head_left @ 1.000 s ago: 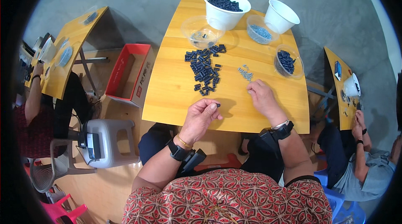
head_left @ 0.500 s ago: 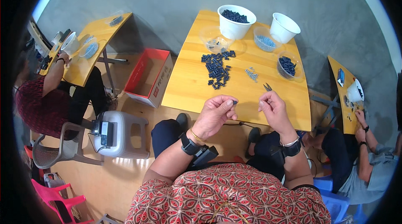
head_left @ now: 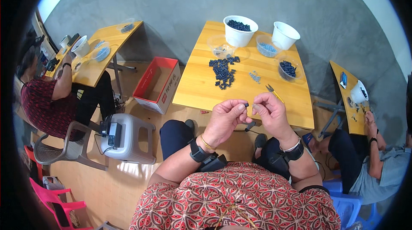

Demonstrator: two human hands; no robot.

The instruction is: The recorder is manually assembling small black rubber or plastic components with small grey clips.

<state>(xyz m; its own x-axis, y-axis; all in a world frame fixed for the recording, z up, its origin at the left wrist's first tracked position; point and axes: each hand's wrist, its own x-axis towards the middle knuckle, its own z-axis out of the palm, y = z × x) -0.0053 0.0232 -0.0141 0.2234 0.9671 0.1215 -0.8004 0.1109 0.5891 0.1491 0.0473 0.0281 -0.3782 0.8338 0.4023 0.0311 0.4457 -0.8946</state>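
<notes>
At the table (head_left: 197,89), left hand (head_left: 224,120) pinched a small black piece (head_left: 246,105)! Right hand (head_left: 273,117) pressed fingertips together, contents unclear.

The small piece (head_left: 246,105) in your left hand (head_left: 224,121) reads blue-black; clock positions run from it. Your shirt (head_left: 231,200), six o'clock, carries a petal pattern in red, cream and black. Your table (head_left: 279,112) is yellow-brown, wood-grained. Eleven: a blue-black parts pile (head_left: 223,73). Twelve: a white bucket (head_left: 239,39). One: a second white bucket (head_left: 286,36). Two: a yellow-handled, dark-tipped tool (head_left: 278,96). Ten: a red-and-white carton (head_left: 168,91). Nine: a grey stool (head_left: 127,139). Eight: a bright pink chair (head_left: 74,205). Four: a blue seat (head_left: 346,203).
</notes>
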